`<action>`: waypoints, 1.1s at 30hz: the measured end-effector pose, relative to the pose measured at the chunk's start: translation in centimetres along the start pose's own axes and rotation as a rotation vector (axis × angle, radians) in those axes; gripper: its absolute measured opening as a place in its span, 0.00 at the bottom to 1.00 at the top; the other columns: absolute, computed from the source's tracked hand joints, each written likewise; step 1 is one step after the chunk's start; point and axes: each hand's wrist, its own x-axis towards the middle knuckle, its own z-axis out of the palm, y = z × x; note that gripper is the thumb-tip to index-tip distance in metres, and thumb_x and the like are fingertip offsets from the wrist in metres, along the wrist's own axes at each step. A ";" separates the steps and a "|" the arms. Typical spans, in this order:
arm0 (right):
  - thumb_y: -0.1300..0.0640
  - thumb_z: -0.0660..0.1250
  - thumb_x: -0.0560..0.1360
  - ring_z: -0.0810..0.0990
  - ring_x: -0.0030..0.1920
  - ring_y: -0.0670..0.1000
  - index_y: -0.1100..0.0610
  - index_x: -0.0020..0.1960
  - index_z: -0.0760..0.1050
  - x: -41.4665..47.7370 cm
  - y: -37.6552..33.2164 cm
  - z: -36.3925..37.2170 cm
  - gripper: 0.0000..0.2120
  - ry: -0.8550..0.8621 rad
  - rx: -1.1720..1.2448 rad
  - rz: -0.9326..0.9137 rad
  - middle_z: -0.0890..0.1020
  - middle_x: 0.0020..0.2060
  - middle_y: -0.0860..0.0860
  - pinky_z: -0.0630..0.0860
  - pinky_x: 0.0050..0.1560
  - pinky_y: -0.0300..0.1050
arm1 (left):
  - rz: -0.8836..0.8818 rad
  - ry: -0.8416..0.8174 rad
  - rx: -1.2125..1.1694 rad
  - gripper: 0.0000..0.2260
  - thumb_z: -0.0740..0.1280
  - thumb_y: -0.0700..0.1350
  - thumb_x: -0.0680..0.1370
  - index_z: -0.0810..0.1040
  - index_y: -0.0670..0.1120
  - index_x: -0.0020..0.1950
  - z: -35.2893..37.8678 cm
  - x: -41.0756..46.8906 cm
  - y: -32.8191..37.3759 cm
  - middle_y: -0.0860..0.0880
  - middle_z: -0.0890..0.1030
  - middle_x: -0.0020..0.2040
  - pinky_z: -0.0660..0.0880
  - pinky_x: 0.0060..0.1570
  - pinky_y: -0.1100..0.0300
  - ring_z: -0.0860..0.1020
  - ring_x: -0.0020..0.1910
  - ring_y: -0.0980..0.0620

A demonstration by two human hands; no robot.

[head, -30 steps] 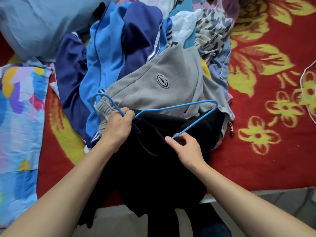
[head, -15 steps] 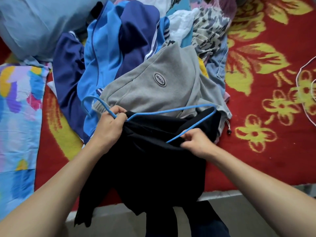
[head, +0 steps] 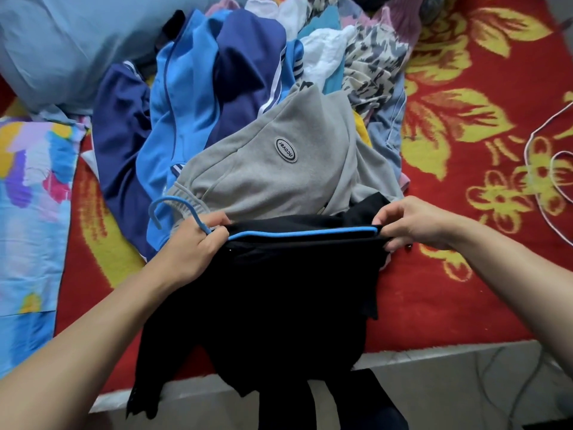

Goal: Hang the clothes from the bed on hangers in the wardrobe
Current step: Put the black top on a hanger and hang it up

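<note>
Moved: our right hand (head: 412, 223) has gone out from the middle of the blue hanger (head: 297, 233) to its right end. The hanger was an open triangle a second ago and now shows edge-on, as one blue line across the black garment (head: 279, 299).
Left hand: our left hand (head: 192, 243) stays where it was, fingers curled round the hanger's neck just below the hook (head: 161, 209), with black cloth bunched under the fist.
Right hand: fingers bent, with thumb and fingertips pinching the black cloth at the hanger's right corner.
Black garment: stretched between our two hands along the hanger, with its lower part falling over the bed's edge toward the floor.
Hook: pokes out to the left of our left hand, over the ribbed hem of the grey sweatshirt (head: 279, 169).
Pile: just behind the hanger, the grey sweatshirt with its oval badge lies on a blue tracksuit jacket (head: 186, 119), with more crumpled clothes beyond.
Bed: a red cover (head: 465, 274) with yellow flowers, a pale blue pillow (head: 62, 41) at far left, a patterned sheet (head: 31, 197) on the left, and a white cord (head: 533, 169) looping at the right edge.
</note>
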 end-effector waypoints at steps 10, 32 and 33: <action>0.69 0.65 0.69 0.77 0.31 0.52 0.54 0.39 0.79 0.5 -4.5 5.8 0.11 0.219 -0.188 -0.339 0.79 0.30 0.51 0.78 0.36 0.52 | -0.132 0.089 0.190 0.12 0.57 0.54 0.72 0.71 0.47 0.38 1.5 0.1 -0.5 0.49 0.74 0.32 0.72 0.42 0.48 0.74 0.38 0.44; 0.47 0.69 0.73 0.77 0.51 0.54 0.49 0.51 0.80 2.2 -4.7 8.0 0.09 0.571 -0.844 -0.716 0.80 0.47 0.48 0.73 0.44 0.49 | -0.013 0.105 0.050 0.08 0.67 0.47 0.78 0.76 0.61 0.42 -2.1 -2.8 -3.2 0.63 0.80 0.46 0.69 0.47 0.70 0.77 0.46 0.65; 0.47 0.69 0.72 0.76 0.50 0.53 0.48 0.52 0.80 2.1 -5.6 9.2 0.10 0.568 -0.820 -0.789 0.80 0.47 0.47 0.74 0.44 0.48 | -0.006 0.120 0.039 0.08 0.67 0.47 0.78 0.77 0.59 0.43 -1.9 -2.6 -2.8 0.61 0.81 0.45 0.70 0.47 0.68 0.78 0.45 0.64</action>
